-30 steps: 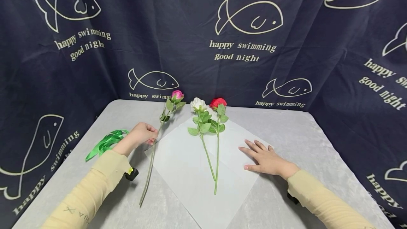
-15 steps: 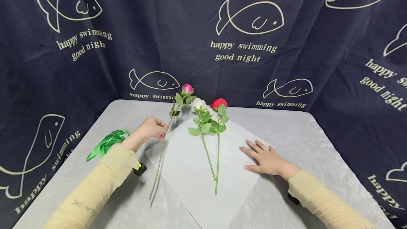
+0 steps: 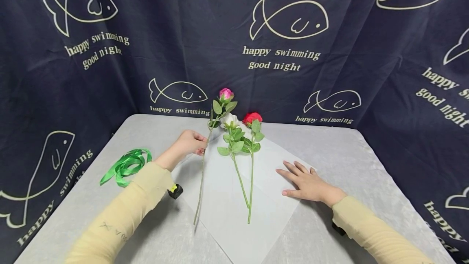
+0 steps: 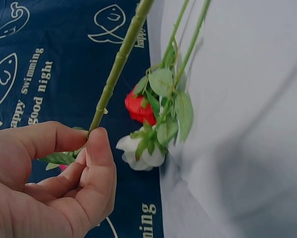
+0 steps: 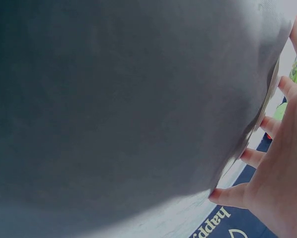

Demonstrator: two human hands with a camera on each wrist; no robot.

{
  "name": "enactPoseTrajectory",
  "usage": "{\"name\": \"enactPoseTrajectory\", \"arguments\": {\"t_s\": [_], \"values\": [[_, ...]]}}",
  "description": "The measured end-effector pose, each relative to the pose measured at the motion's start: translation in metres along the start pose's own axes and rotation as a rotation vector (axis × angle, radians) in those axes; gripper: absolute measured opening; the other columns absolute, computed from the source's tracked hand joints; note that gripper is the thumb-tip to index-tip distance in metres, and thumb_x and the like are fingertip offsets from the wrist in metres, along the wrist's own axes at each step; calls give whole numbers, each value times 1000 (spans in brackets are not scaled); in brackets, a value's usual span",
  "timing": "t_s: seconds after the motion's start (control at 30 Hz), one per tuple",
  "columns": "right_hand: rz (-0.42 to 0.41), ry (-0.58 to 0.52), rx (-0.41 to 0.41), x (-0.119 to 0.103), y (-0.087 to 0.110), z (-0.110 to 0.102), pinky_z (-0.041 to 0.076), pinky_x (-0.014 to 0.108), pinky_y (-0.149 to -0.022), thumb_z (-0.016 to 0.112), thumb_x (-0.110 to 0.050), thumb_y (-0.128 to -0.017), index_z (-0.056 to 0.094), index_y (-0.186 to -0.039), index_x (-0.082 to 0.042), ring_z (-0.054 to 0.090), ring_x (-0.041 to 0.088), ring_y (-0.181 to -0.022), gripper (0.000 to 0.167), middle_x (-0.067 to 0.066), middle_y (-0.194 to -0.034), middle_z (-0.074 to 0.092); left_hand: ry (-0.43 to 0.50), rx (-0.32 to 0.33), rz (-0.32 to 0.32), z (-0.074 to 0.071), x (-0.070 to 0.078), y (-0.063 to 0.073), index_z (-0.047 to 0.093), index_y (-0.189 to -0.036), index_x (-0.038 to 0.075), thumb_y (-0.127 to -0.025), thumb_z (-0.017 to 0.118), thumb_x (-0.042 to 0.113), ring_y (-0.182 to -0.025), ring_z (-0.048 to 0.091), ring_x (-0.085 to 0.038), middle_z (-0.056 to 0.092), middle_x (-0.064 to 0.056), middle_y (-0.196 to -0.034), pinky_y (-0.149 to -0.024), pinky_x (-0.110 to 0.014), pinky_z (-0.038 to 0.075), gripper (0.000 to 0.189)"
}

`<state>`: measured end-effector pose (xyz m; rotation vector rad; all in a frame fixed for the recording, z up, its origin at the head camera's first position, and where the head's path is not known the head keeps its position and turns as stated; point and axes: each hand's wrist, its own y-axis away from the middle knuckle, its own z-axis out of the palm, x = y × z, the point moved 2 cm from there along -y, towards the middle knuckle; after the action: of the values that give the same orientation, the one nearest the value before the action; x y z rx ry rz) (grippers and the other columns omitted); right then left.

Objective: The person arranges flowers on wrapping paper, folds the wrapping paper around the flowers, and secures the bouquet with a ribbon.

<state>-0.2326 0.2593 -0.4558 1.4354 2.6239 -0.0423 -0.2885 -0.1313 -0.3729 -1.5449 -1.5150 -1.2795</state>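
My left hand point(image 3: 190, 142) pinches the long green stem of a pink rose point(image 3: 226, 94) between thumb and fingertips. The stem slants over the left part of a white wrapping sheet point(image 3: 271, 227), and the bloom is beyond the white rose. On the sheet lie a white rose point(image 3: 230, 121) and a red rose point(image 3: 253, 118), their stems crossing near the lower ends. In the left wrist view the pinched stem point(image 4: 121, 64) shows close up; the pink bloom is mostly hidden behind the fingers. My right hand point(image 3: 305, 182) rests with spread fingers on the sheet's right corner.
A loose coil of green ribbon point(image 3: 128, 164) lies on the grey table cover point(image 3: 340, 154), left of the left forearm. Dark blue curtains point(image 3: 220, 31) with fish drawings hang behind the table and at both sides.
My left hand has moved right and slightly away from me, carrying the pink rose from beside the sheet to over its left part. The right hand stays in place.
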Motion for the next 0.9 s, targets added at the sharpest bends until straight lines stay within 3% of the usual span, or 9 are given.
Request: {"name": "enactPoseTrajectory", "arguments": {"t_s": [0.33, 0.6, 0.9], "values": [[-2, 0, -2, -1, 0, 0, 20, 78, -95, 47, -71, -83, 32, -147, -32, 21, 44, -139, 76, 7, -156, 21, 117, 12, -41, 26, 9, -10, 58, -110, -15, -85, 60, -4, -56, 59, -11, 62, -14, -85, -62, -25, 56, 27], [-1, -4, -4, -2, 1, -2, 20, 77, -95, 49, -70, -83, 33, -147, -32, 21, 44, -139, 76, 7, -156, 21, 188, -5, -67, 53, 7, -17, 59, -108, -15, -84, 61, -5, -55, 59, -12, 63, -21, -86, -61, -24, 56, 26], [0, -2, -2, 0, 1, -1, 20, 78, -95, 48, -70, -83, 33, -147, -32, 21, 44, -139, 76, 8, -156, 21, 272, -35, -79, 85, -5, -25, 57, -108, -18, -85, 57, -7, -52, 58, -11, 59, -10, -71, -58, -23, 56, 25]]}}
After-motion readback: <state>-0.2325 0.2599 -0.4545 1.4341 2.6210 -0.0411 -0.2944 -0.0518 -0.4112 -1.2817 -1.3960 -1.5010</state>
